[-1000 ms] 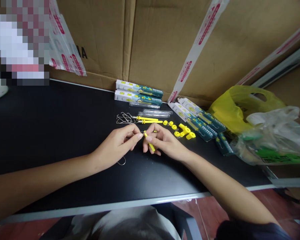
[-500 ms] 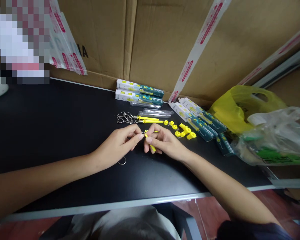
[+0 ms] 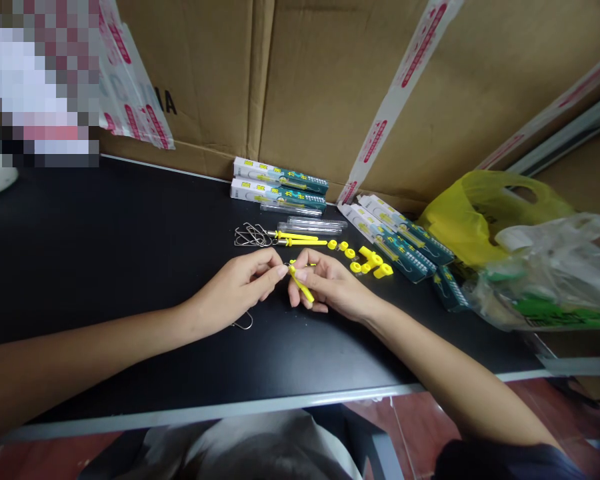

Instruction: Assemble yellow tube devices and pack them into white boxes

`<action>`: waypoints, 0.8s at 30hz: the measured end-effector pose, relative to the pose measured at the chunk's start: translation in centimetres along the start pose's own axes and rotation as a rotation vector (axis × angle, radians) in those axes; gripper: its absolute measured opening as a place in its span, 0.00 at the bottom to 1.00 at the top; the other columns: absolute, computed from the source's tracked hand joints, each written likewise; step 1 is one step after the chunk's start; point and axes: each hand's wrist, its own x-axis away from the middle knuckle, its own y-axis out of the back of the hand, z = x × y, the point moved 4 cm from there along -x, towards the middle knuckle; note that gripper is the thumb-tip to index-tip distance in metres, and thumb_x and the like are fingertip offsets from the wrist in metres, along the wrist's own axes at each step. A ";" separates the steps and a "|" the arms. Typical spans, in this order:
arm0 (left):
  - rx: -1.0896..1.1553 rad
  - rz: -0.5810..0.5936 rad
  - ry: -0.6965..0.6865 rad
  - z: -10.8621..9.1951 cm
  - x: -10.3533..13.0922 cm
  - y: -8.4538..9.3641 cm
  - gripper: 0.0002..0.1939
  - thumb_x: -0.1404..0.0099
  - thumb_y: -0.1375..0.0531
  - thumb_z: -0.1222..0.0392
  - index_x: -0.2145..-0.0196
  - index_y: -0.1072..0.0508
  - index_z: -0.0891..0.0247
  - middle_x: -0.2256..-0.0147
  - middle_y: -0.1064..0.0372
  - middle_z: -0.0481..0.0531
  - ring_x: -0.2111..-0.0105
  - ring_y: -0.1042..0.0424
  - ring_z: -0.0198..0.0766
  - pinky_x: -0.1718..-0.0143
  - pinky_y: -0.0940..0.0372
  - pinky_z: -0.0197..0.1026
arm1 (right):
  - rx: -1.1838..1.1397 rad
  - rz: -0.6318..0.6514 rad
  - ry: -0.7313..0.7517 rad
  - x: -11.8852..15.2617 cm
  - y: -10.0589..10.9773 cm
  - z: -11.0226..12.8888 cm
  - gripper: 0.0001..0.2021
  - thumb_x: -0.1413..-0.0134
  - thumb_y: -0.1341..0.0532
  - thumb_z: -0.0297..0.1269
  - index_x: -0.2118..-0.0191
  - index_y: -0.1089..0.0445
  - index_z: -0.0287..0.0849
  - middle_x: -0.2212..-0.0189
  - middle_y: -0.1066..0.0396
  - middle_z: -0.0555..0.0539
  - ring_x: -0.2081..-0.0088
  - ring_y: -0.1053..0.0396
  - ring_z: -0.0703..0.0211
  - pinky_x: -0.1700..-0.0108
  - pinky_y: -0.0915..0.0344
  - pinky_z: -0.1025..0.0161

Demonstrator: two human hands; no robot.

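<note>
Yellow plastic rod [image 3: 304, 288], slim and slanted, is on the near side of the clear plastic tubes [image 3: 313, 227], held above the black tabletop [image 3: 145, 267]. We grasp it in our right hand [image 3: 330, 283], thumb pressed against its side and fingers curled around it. Our left hand [image 3: 255, 280] is pinched closed, thumb against forefinger, on a thin silvery wire [image 3: 288, 265] at the rod's upper end; its shape is too small to tell. Small yellow bits show just behind our right fingers, mostly hidden.

Just on the near side of the tubes, we see two yellow rods with metal fittings [image 3: 303, 243] lying side by side, with a tangle of bent silver wire hooks [image 3: 250, 235] at their left ends. One loose silver wire hook [image 3: 245, 323] lies nearer us than the tubes, partly under our left hand. To the right of the tubes and closer to us, short yellow plastic caps [image 3: 375, 260] are scattered with little metal springs [image 3: 360, 273].

Beyond the tubes lie two slim white-and-teal boxes [image 3: 280, 193], parallel to each other. More white-and-teal cartons [image 3: 395, 240] slant to the tubes' right, and farther right of the tubes we see a yellow plastic bag [image 3: 450, 220] and a clear plastic bag [image 3: 545, 267].
</note>
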 end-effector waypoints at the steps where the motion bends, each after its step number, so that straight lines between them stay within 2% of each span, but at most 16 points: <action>1: -0.012 -0.005 -0.004 0.0 0.0 0.0 0.14 0.31 0.48 0.51 0.71 0.37 0.62 0.80 0.44 0.41 0.82 0.47 0.27 0.82 0.50 0.31 | 0.000 0.002 -0.006 0.0 0.0 0.0 0.13 0.42 0.37 0.44 0.63 0.40 0.42 0.77 0.25 0.52 0.83 0.40 0.72 0.85 0.49 0.77; 7: -0.045 -0.002 -0.025 0.3 -0.1 0.1 0.13 0.31 0.48 0.52 0.69 0.35 0.62 0.79 0.43 0.41 0.81 0.45 0.27 0.81 0.49 0.31 | 0.037 -0.034 0.010 0.0 0.2 0.0 0.15 0.46 0.34 0.44 0.64 0.39 0.42 0.79 0.27 0.54 0.84 0.40 0.72 0.85 0.50 0.77; 11: 0.051 0.048 -0.009 0.4 -0.3 -0.2 0.12 0.30 0.49 0.51 0.65 0.34 0.62 0.79 0.43 0.40 0.84 0.47 0.25 0.84 0.51 0.30 | 0.147 -0.125 0.131 0.0 0.1 0.5 0.15 0.50 0.31 0.42 0.66 0.38 0.41 0.80 0.29 0.55 0.81 0.36 0.71 0.80 0.44 0.74; 16: 0.141 0.085 0.023 0.6 -0.4 -0.4 0.13 0.29 0.50 0.50 0.65 0.35 0.62 0.79 0.44 0.39 0.85 0.49 0.24 0.86 0.52 0.27 | 0.190 -0.246 0.284 0.2 -0.1 0.6 0.14 0.52 0.29 0.40 0.68 0.34 0.41 0.76 0.29 0.54 0.76 0.31 0.68 0.72 0.36 0.69; 20: 0.188 0.106 0.036 0.7 -0.3 -0.5 0.13 0.29 0.50 0.50 0.64 0.35 0.62 0.78 0.43 0.40 0.85 0.49 0.23 0.87 0.52 0.26 | 0.212 -0.303 0.324 0.4 -0.2 0.3 0.12 0.52 0.30 0.40 0.67 0.32 0.42 0.72 0.28 0.52 0.74 0.31 0.67 0.70 0.34 0.67; 24: 0.217 0.101 0.053 0.8 -0.2 -0.6 0.13 0.29 0.50 0.51 0.66 0.36 0.62 0.78 0.42 0.40 0.85 0.49 0.23 0.87 0.52 0.25 | 0.341 -0.359 0.340 0.7 -0.1 0.4 0.11 0.50 0.30 0.41 0.67 0.30 0.41 0.72 0.27 0.51 0.72 0.30 0.64 0.68 0.34 0.65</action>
